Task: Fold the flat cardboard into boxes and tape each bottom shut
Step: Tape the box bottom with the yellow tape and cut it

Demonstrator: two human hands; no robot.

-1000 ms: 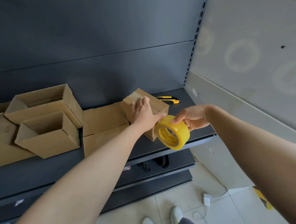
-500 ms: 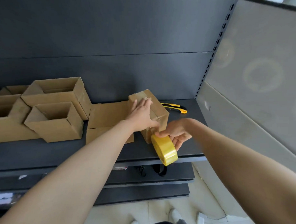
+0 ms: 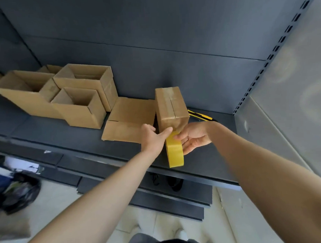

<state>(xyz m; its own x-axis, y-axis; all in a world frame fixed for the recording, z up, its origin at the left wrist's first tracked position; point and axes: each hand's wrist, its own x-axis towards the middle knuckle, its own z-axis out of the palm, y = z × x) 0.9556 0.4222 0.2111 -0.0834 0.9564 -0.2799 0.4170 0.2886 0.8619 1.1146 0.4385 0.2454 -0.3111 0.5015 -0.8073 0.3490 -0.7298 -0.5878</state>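
A small cardboard box (image 3: 171, 106) stands on the dark shelf (image 3: 47, 136) with its closed flaps facing up and clear tape along the seam. My left hand (image 3: 153, 138) is at the box's near lower edge, thumb stretched out against the tape there. Just right of it, my right hand (image 3: 195, 138) holds the yellow tape roll (image 3: 174, 153) edge-on, thumb on its outer face, below the box's near side. Two flat cardboard pieces (image 3: 132, 111) lie to the left of the box.
Several open folded boxes (image 3: 79, 106) stand at the shelf's left. A yellow-and-black utility knife (image 3: 199, 116) lies behind my right wrist. A grey side panel (image 3: 282, 99) closes off the right. A black bag (image 3: 18, 191) sits on the floor, lower left.
My left hand slid off the box's top down to its near edge. The tape roll dropped lower over the shelf's front, and the box now sits squarely with its taped seam showing.
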